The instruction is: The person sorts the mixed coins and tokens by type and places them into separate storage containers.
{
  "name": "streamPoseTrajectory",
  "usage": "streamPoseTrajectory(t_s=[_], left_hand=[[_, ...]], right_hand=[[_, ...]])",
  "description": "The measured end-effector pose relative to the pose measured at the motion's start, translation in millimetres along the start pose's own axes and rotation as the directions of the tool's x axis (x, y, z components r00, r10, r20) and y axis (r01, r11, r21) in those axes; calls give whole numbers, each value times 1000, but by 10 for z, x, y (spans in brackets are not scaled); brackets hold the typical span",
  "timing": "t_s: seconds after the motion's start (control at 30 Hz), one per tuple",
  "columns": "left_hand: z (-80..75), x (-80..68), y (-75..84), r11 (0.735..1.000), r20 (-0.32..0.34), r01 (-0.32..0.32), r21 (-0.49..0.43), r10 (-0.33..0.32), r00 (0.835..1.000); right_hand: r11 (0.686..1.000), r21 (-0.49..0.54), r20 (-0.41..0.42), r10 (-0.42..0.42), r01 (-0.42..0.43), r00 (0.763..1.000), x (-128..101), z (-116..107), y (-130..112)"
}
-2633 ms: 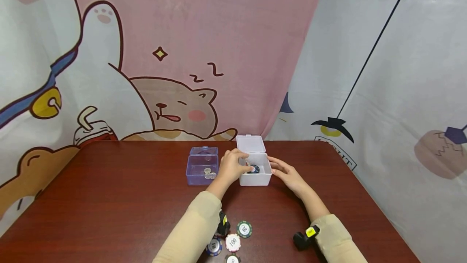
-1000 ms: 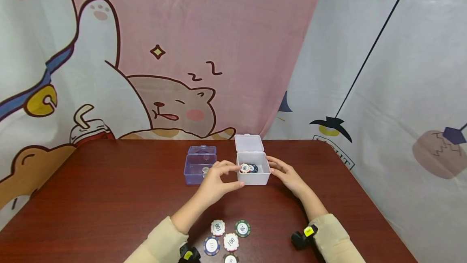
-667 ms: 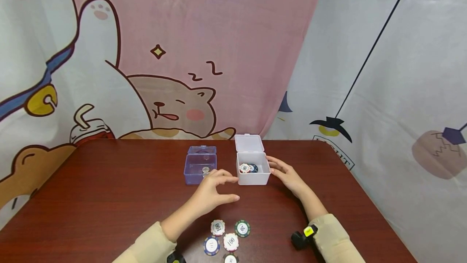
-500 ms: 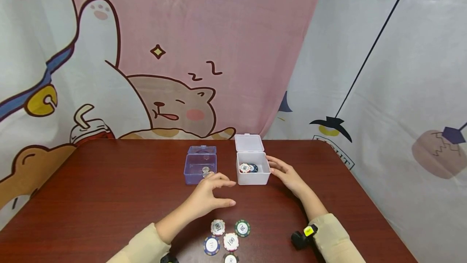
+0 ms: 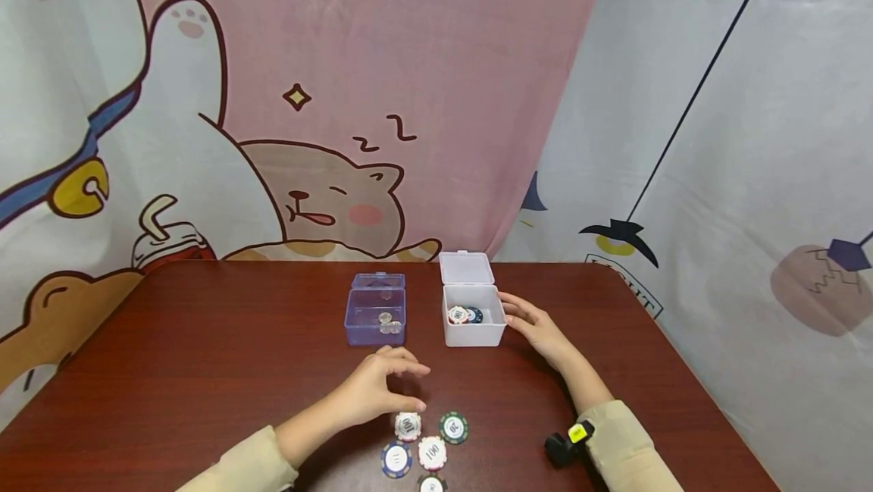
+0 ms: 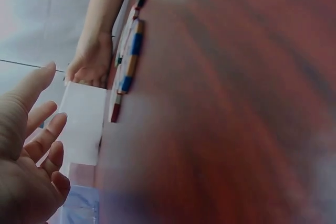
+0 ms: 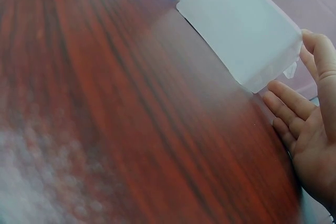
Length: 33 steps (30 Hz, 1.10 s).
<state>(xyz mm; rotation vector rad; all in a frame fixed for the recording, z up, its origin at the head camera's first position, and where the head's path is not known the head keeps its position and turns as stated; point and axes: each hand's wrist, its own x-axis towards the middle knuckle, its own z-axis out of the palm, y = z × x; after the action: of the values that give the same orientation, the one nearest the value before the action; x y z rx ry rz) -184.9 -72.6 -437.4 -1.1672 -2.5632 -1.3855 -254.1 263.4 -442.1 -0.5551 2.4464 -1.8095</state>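
My left hand (image 5: 413,389) hovers with loosely bent fingers and holds nothing; its thumb is just above a red-and-white chip (image 5: 408,425). That chip lies with several loose chips (image 5: 433,452) near the table's front edge, seen edge-on in the left wrist view as chips (image 6: 129,65). A white box (image 5: 474,334) stands with its lid open, and chips (image 5: 464,315) lie inside. My right hand (image 5: 516,314) rests with straight fingers against the box's right side. In the right wrist view the right hand (image 7: 294,109) lies next to the white box (image 7: 239,30).
A clear blue box (image 5: 376,319) with its lid open holds a few coins (image 5: 389,323), left of the white box. The dark red table (image 5: 204,371) backs onto cartoon curtains. A black wrist device (image 5: 564,446) sits on my right sleeve.
My left hand has left a red-and-white chip in the white box and drawn back toward the loose chips near the front edge. The right hand has stayed by the box.
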Motion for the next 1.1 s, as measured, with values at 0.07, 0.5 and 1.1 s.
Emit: streamPoseTrajectory(t_s=[0.07, 0.5, 1.1], left_hand=[[10, -26, -10, 1000, 10, -14, 1, 14, 1000], [67, -218, -45, 1000, 71, -6, 12, 5, 997], [140, -230, -67, 991, 84, 43, 126, -54, 995]], right_hand=[[1000, 3, -6, -4, 4, 1000, 17, -15, 74], [1000, 7, -19, -21, 22, 1000, 59, -32, 265], [1000, 11, -17, -19, 19, 1000, 62, -30, 267]])
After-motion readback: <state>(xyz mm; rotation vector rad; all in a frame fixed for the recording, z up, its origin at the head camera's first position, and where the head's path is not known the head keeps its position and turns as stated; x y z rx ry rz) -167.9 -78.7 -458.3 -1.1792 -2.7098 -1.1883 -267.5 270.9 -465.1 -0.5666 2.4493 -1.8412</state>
